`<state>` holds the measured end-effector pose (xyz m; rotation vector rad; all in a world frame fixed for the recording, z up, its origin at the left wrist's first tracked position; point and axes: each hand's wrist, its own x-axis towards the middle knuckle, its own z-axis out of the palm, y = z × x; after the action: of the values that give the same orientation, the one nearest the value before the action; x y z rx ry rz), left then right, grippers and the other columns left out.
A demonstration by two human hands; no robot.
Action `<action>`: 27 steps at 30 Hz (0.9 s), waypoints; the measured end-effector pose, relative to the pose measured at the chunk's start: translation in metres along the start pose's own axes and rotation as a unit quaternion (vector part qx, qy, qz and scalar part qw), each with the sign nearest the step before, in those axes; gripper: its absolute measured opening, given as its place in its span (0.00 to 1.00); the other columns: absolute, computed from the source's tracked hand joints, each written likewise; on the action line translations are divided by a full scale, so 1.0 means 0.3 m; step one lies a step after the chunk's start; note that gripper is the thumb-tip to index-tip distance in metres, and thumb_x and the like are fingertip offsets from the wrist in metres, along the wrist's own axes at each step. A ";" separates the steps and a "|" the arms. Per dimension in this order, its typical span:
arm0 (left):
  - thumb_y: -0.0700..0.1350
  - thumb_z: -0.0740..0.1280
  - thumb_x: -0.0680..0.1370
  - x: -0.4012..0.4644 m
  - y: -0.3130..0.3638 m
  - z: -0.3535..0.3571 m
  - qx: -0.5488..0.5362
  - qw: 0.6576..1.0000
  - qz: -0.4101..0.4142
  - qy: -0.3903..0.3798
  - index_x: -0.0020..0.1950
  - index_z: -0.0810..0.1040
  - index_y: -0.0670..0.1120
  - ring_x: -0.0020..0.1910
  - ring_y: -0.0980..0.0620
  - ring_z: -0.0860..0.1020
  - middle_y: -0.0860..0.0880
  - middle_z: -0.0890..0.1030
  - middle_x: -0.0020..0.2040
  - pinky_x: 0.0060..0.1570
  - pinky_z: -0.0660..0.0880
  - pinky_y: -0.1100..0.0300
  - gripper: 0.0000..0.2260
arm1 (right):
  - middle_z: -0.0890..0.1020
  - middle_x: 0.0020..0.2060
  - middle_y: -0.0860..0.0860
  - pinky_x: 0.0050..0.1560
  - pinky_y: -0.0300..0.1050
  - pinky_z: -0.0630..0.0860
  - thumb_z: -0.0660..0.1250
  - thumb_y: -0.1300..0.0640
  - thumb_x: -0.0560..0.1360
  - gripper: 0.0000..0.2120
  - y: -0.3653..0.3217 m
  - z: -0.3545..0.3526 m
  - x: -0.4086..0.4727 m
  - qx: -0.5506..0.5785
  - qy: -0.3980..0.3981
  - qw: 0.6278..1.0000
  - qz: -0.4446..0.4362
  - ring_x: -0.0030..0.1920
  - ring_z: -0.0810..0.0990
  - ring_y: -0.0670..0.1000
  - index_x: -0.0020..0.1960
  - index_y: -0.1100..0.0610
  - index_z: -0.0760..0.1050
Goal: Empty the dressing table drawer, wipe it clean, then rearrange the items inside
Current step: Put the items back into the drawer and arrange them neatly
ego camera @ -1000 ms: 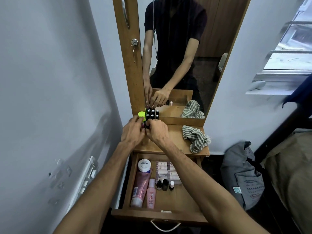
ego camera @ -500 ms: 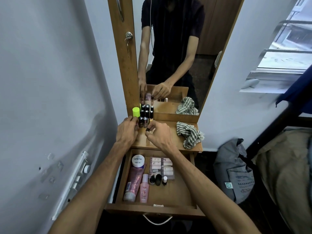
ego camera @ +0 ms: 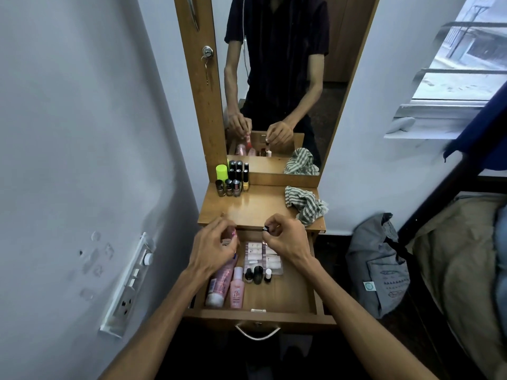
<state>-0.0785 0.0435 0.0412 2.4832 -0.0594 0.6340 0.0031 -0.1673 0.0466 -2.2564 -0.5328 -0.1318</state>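
Both hands hover over the back half of the open drawer [ego camera: 274, 298], whose wooden floor is bare toward six o'clock. The left hand [ego camera: 212, 249] has its fingers curled round a small pink-capped bottle [ego camera: 232, 232], held above the drawer's ten o'clock corner; the right hand [ego camera: 284, 239] pinches a small black-capped bottle [ego camera: 265, 229] between thumb and fingertips, just below the front edge of the surface [ego camera: 260, 205]. Inside the drawer a pink tube [ego camera: 220, 283] lies along the left wall, with a pink bottle [ego camera: 237, 290] just beside it, three little bottles [ego camera: 258, 275] standing in a row at the middle, and a clear pack of pale tubes [ego camera: 264, 256] behind them toward twelve o'clock. On the surface, at eleven o'clock against the mirror [ego camera: 277, 78], stands a cluster of nail polish bottles [ego camera: 233, 181] with a neon-yellow cap [ego camera: 221, 172] at its left. A striped cloth [ego camera: 304, 205] lies crumpled at the surface's two o'clock edge. A grey bag [ego camera: 381, 264] sits on the floor at three o'clock.
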 end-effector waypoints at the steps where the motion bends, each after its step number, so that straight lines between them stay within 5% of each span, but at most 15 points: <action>1: 0.41 0.75 0.72 -0.035 0.013 0.005 -0.007 1.000 0.002 -0.012 0.54 0.81 0.45 0.45 0.55 0.80 0.51 0.82 0.50 0.46 0.81 0.57 0.12 | 0.83 0.34 0.44 0.40 0.46 0.83 0.76 0.56 0.69 0.07 0.007 -0.008 -0.025 -0.002 -0.002 1.000 0.008 0.35 0.82 0.43 0.46 0.55 0.84; 9: 0.36 0.76 0.68 -0.221 0.097 0.041 -0.064 0.996 -0.008 -0.066 0.50 0.83 0.42 0.42 0.56 0.79 0.50 0.82 0.46 0.45 0.74 0.72 0.12 | 0.82 0.33 0.40 0.38 0.39 0.80 0.74 0.49 0.67 0.07 0.056 -0.047 -0.191 -0.036 -0.015 0.998 0.047 0.35 0.81 0.39 0.44 0.48 0.84; 17: 0.47 0.73 0.70 -0.272 0.066 0.113 -0.004 0.989 -0.023 -0.146 0.49 0.82 0.50 0.44 0.60 0.77 0.57 0.82 0.46 0.45 0.75 0.65 0.08 | 0.83 0.34 0.38 0.34 0.27 0.72 0.73 0.50 0.67 0.06 0.048 0.019 -0.312 -0.091 -0.129 0.986 0.046 0.36 0.81 0.37 0.44 0.45 0.84; 22: 0.48 0.71 0.72 -0.270 0.049 0.146 0.038 0.985 -0.036 -0.165 0.47 0.81 0.53 0.40 0.58 0.79 0.57 0.83 0.44 0.39 0.67 0.68 0.05 | 0.87 0.44 0.44 0.47 0.43 0.81 0.71 0.49 0.72 0.12 0.025 0.086 -0.313 -0.131 -0.171 0.977 -0.006 0.43 0.83 0.46 0.55 0.47 0.85; 27: 0.48 0.68 0.73 -0.248 0.035 0.169 0.064 0.980 -0.023 -0.185 0.49 0.82 0.51 0.47 0.52 0.80 0.55 0.84 0.48 0.42 0.75 0.59 0.07 | 0.87 0.45 0.46 0.49 0.43 0.78 0.68 0.52 0.75 0.13 0.023 0.130 -0.302 -0.162 -0.198 0.967 -0.021 0.46 0.84 0.50 0.58 0.48 0.85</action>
<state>-0.1247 0.0002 -0.0239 2.6892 -0.1039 0.1543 -0.0791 -0.1730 -0.0082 -2.6066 -0.8191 0.2333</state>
